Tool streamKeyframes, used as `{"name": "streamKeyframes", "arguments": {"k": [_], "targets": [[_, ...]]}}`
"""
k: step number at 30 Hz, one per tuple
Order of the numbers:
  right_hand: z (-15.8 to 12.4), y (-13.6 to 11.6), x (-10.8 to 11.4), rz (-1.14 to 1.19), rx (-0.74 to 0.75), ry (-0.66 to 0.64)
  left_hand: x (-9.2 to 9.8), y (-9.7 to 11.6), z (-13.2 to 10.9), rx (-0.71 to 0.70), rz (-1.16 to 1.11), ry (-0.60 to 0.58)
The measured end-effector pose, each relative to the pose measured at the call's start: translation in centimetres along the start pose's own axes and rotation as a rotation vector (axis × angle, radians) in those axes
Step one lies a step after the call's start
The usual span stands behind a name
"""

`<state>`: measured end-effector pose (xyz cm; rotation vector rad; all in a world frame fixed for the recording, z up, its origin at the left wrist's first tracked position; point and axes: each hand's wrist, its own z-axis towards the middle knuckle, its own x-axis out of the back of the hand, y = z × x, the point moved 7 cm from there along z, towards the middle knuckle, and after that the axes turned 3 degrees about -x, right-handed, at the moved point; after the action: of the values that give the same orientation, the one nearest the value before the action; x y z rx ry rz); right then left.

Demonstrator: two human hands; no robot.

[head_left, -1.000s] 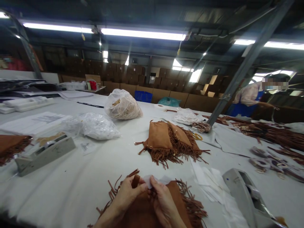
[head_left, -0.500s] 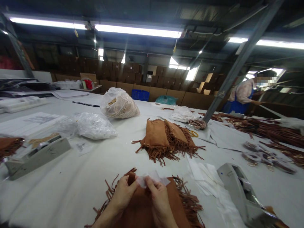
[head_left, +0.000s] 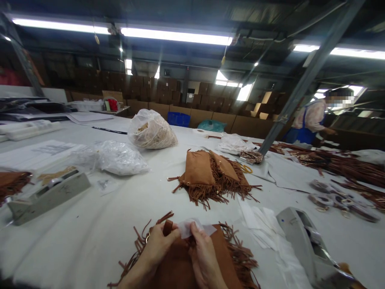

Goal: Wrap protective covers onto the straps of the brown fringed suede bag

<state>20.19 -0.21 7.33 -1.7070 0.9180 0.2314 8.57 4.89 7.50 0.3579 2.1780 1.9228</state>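
In front of me on the white table lies a brown fringed bag [head_left: 173,267], its fringe spreading out at both sides. My left hand [head_left: 161,243] is closed over the bag's upper part, with a brown strap loop [head_left: 167,227] sticking up between its fingers. Pinched in my right hand [head_left: 201,245] is a small piece of thin white translucent paper [head_left: 188,228], held above the bag. The thumbs and fingertips of both hands are close together. What lies under the right fingers is partly hidden.
More brown fringed bags [head_left: 198,168] lie ahead. Grey tape dispensers stand at left [head_left: 49,196] and right [head_left: 313,245], white paper strips [head_left: 264,228] beside the right one. Plastic bags [head_left: 152,128] sit farther back. A slanted metal post [head_left: 288,112] rises at right; a person [head_left: 306,120] stands beyond.
My right hand has shifted slightly with the white paper, and the left hand's grip around the strap loop has turned a little. The bag stays in place.
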Motion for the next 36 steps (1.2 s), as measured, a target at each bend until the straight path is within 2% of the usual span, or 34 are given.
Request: {"name": "streamKeyframes", "arguments": {"k": [5,9,12,19,22,24,26,32,36], "targets": [[-0.1,0.6,-0.9,-0.032,-0.017,-0.05,0.2,-0.2,0.4,-0.012,0.055,-0.015],[0.3,0.7,-0.1,-0.032,0.013,0.044,0.1,0.8,0.3,-0.099,0.106,-0.036],[0.6,0.7,0.5,0.009,0.03,0.093,0.3,1.2,0.0,-0.114,0.075,-0.012],[0.6,0.7,-0.1,0.013,0.011,0.054,0.7,0.7,0.1,-0.083,0.063,-0.036],[0.4,0.9,-0.6,0.019,-0.008,0.031,0.5,0.8,0.2,-0.115,0.145,-0.081],[0.4,0.9,-0.6,0.041,-0.011,0.036,0.6,1.4,0.0,-0.166,0.212,-0.066],[0.5,0.7,-0.5,0.074,-0.004,0.054,0.8,2.0,-0.4,-0.199,0.259,-0.054],[1.2,-0.5,-0.1,0.106,0.001,0.087,0.9,2.2,-0.9,-0.178,0.309,-0.128],[1.4,-0.9,-0.5,0.087,0.004,0.069,0.8,2.6,-0.5,-0.256,0.285,-0.152]]}}
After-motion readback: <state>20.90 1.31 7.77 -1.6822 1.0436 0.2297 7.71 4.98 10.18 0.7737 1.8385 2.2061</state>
